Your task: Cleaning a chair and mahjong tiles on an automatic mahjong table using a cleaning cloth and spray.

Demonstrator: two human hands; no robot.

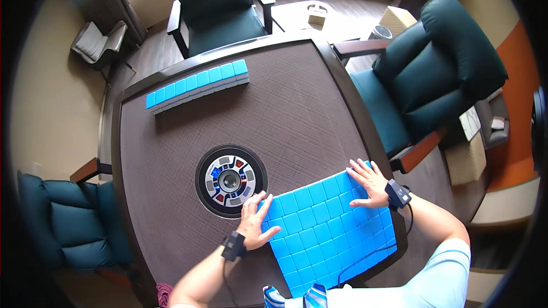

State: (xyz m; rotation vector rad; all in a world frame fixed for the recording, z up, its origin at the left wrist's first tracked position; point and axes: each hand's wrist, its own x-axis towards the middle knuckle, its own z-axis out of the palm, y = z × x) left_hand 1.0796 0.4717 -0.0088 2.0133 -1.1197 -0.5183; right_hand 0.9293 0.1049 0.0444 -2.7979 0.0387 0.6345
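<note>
Blue-backed mahjong tiles [314, 226] lie face down in a tight block of several rows at the near right of the mahjong table [171, 171]. My left hand [255, 224] rests at the block's far left corner, thumb over the tiles and fingers along the edge. At the far right corner, my right hand [370, 184] spreads its fingers over the tiles. Neither hand grips a tile. Beside my left fingers sits the round control panel [230, 181] with lit displays. A two-layer row of blue and white tiles [199, 83] stands near the far edge.
Green padded armchairs [227, 28] [424, 77] [77, 218] surround the table, whose raised dark rim [353, 102] borders the surface. Cables run from the black wrist devices [234, 246] [398, 193]; one crosses the near tiles. A reddish cloth [164, 294] lies at the near left corner.
</note>
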